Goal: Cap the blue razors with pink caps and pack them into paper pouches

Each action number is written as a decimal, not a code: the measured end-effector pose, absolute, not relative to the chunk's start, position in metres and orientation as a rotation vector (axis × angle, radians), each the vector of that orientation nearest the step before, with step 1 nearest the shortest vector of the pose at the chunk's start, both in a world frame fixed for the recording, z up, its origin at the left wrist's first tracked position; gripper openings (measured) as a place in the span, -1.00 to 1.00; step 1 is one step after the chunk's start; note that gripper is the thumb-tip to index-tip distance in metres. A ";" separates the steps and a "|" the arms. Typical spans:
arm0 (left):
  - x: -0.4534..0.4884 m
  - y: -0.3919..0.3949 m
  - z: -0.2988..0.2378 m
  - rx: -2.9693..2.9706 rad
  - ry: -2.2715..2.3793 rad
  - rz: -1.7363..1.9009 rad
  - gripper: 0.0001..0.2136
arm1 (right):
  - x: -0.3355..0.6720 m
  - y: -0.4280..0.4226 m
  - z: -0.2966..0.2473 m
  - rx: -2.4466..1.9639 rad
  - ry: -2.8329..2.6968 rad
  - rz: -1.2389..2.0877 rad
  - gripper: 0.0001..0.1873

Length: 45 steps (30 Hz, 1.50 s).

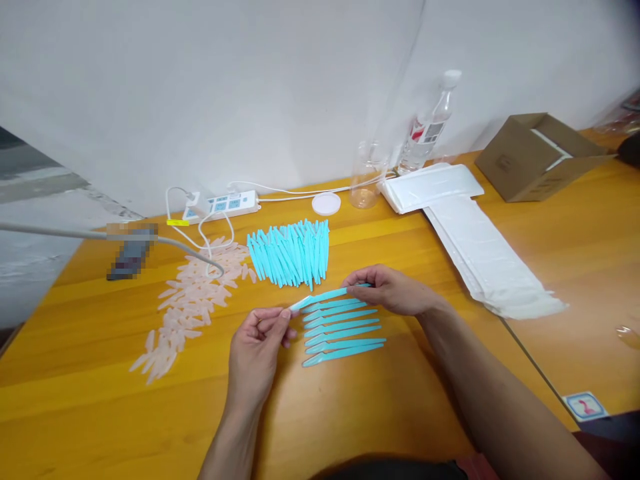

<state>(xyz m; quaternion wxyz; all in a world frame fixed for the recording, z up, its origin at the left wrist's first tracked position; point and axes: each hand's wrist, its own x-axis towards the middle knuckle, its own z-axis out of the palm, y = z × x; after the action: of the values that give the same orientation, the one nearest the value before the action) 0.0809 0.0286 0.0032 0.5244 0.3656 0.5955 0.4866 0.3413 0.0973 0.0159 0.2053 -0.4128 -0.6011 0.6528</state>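
Observation:
Between my two hands is a turquoise eyebrow razor, held nearly level. My left hand pinches its head end, where a clear cap seems to sit. The fingers of my right hand close on the handle end. Just below it, a row of similar razors lies side by side on the table, heads to the left. A dense pile of turquoise razors is beyond my hands. Many small translucent caps are spread to the left.
A white power strip with cables lies by the wall, near a blurred dark object. Farther right are a round white lid, a clear jar, a water bottle, white plastic packs and an opened cardboard box.

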 end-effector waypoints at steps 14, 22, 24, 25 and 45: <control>0.064 -0.040 -0.003 0.928 1.481 0.632 -0.64 | 0.347 0.097 0.020 -1.369 -1.877 1.438 -0.62; 0.084 -0.046 -0.009 1.236 1.730 0.661 -0.66 | 0.342 0.102 0.004 -1.597 -1.742 1.255 -0.65; 0.077 -0.042 -0.008 1.287 1.766 0.730 -0.66 | 0.338 0.104 0.002 -1.664 -1.755 1.144 -0.67; 0.072 -0.038 -0.007 1.294 1.785 0.762 -0.66 | 0.334 0.105 0.002 -1.710 -1.749 1.075 -0.68; -0.011 0.109 0.017 1.957 2.218 0.415 -0.67 | 0.268 0.162 -0.005 -1.946 -1.722 0.836 -0.76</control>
<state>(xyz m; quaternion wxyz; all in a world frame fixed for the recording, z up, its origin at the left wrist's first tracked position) -0.0105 0.1088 0.0173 0.0770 0.6532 0.7404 0.1385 0.2678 0.1619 -0.0055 0.2045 -0.6977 -0.6177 0.2999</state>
